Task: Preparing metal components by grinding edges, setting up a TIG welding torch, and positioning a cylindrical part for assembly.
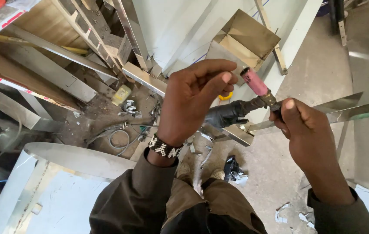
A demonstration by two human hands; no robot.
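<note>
Between both hands: right hand (308, 130) grips pink-tipped torch (256, 84); left hand (193, 99) pinches its tip.

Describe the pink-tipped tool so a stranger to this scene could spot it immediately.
Look above the dusty floor, between the person's raised hands. The right hand grips a dark torch; its pink nozzle, beside the left hand, is unlike the surrounding bare metal.

Steel sheets (58, 186) and angle bars (143, 78) — a wire coil (119, 139) between.
</note>
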